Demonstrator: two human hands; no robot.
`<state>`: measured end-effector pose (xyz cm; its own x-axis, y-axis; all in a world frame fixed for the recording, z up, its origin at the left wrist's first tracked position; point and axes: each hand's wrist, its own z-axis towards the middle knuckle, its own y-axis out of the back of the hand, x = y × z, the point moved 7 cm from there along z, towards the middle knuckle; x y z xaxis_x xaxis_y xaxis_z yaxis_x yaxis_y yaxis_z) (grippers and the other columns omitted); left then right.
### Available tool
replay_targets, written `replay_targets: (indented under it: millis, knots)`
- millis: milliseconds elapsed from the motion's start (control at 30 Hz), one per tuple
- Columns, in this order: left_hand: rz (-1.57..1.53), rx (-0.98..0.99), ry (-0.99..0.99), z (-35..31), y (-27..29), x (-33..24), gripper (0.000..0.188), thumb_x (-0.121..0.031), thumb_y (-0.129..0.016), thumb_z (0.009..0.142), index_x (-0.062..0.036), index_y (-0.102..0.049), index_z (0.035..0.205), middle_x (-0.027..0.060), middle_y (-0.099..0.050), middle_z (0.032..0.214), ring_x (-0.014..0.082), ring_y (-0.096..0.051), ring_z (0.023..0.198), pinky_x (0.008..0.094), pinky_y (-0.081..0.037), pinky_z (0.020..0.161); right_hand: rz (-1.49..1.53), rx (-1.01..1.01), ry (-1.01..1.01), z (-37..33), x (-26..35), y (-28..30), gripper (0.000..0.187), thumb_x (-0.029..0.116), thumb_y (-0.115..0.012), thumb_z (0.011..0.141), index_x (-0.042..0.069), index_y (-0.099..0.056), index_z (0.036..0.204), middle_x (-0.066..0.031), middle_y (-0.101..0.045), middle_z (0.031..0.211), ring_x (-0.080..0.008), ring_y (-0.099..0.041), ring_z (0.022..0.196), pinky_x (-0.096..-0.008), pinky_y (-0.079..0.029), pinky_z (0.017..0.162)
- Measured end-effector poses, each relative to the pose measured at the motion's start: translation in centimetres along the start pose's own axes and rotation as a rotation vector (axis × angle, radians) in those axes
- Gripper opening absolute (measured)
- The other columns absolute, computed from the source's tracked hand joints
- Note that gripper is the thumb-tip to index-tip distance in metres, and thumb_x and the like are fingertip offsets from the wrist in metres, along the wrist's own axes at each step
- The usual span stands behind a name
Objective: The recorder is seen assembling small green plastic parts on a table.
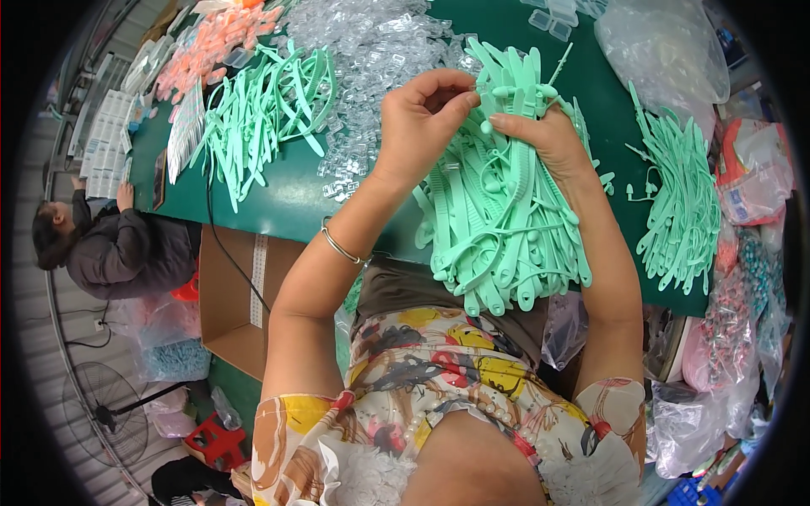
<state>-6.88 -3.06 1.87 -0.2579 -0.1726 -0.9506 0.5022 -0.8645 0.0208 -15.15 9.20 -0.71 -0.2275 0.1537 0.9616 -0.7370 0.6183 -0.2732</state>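
Observation:
A large heap of mint-green plastic straps (pixel 498 228), ridged and with holes at their ends, lies at the table's near edge in front of me. My right hand (pixel 558 142) is closed round a strap at the top of this heap, its thumb pressed across the front. Just left of it, my left hand (pixel 415 122) pinches with thumb and index finger beside the strap ends. Whatever is in that pinch is too small to make out. Small clear plastic buckles (pixel 371 59) are spread behind and left of my left hand.
Further mint-green straps lie at left (pixel 263 118) and right (pixel 679 211) on the green table (pixel 291 198). Orange pieces (pixel 211 51) sit far left, a clear plastic bag (pixel 662 51) far right. A cardboard box (pixel 228 295) stands below the table edge; a co-worker (pixel 126 249) is at left.

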Motion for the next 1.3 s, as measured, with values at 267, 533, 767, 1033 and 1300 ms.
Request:
replay_targets:
  millis: [267, 533, 767, 1033, 1300]
  knots:
    - [0.032, -0.005, -0.183, -0.2, 0.0, -0.1, 0.014, 0.006, -0.062, 0.078, 0.0022, -0.063, 0.091, 0.0061, -0.062, 0.092, 0.011, -0.062, 0.081, 0.0223, -0.051, 0.074, -0.065, 0.021, -0.014, 0.1, -0.3, 0.1, 0.041, 0.014, -0.07, 0.073, 0.001, -0.058, 0.11, -0.0062, -0.062, 0.1, -0.0144, -0.059, 0.089, -0.0269, -0.046, 0.08]
    - [-0.028, 0.064, -0.257, -0.5, -0.3, -0.9, 0.013, 0.003, -0.062, 0.08, 0.0023, -0.061, 0.094, 0.0052, -0.062, 0.091, 0.0121, -0.06, 0.086, 0.0242, -0.049, 0.077, -0.012, 0.026, -0.036, -0.1, -0.2, -0.1, 0.04, 0.013, -0.071, 0.073, 0.001, -0.058, 0.109, -0.0061, -0.062, 0.098, -0.0141, -0.059, 0.086, -0.0264, -0.047, 0.077]
    - [-0.189, 0.199, 0.229, 1.0, -0.2, 1.7, 0.018, -0.013, -0.062, 0.085, 0.0008, -0.06, 0.096, 0.0043, -0.061, 0.085, 0.0099, -0.056, 0.073, 0.0213, -0.044, 0.066, -0.001, 0.017, -0.027, -0.3, 0.1, -0.5, 0.039, 0.011, -0.069, 0.073, 0.001, -0.057, 0.109, -0.0059, -0.062, 0.097, -0.0142, -0.059, 0.086, -0.0269, -0.047, 0.078]
    - [0.132, 0.416, 0.351, 1.2, -0.8, 0.6, 0.022, -0.022, -0.061, 0.084, -0.0007, -0.063, 0.079, 0.0017, -0.058, 0.067, 0.0074, -0.05, 0.057, 0.0207, -0.039, 0.051, -0.013, 0.024, 0.009, -0.2, 0.0, -0.3, 0.031, 0.01, -0.069, 0.073, 0.002, -0.061, 0.102, -0.005, -0.064, 0.093, -0.0126, -0.06, 0.083, -0.0247, -0.048, 0.075]
    - [0.432, 0.258, 0.171, 0.7, -1.0, -0.1, 0.026, -0.022, -0.062, 0.08, 0.0027, -0.061, 0.072, 0.0037, -0.054, 0.057, 0.0102, -0.046, 0.052, 0.0284, -0.038, 0.049, -0.094, 0.004, 0.088, -0.4, 0.6, -0.3, 0.027, 0.011, -0.071, 0.074, 0.002, -0.062, 0.098, -0.005, -0.065, 0.089, -0.0117, -0.061, 0.08, -0.024, -0.049, 0.074]
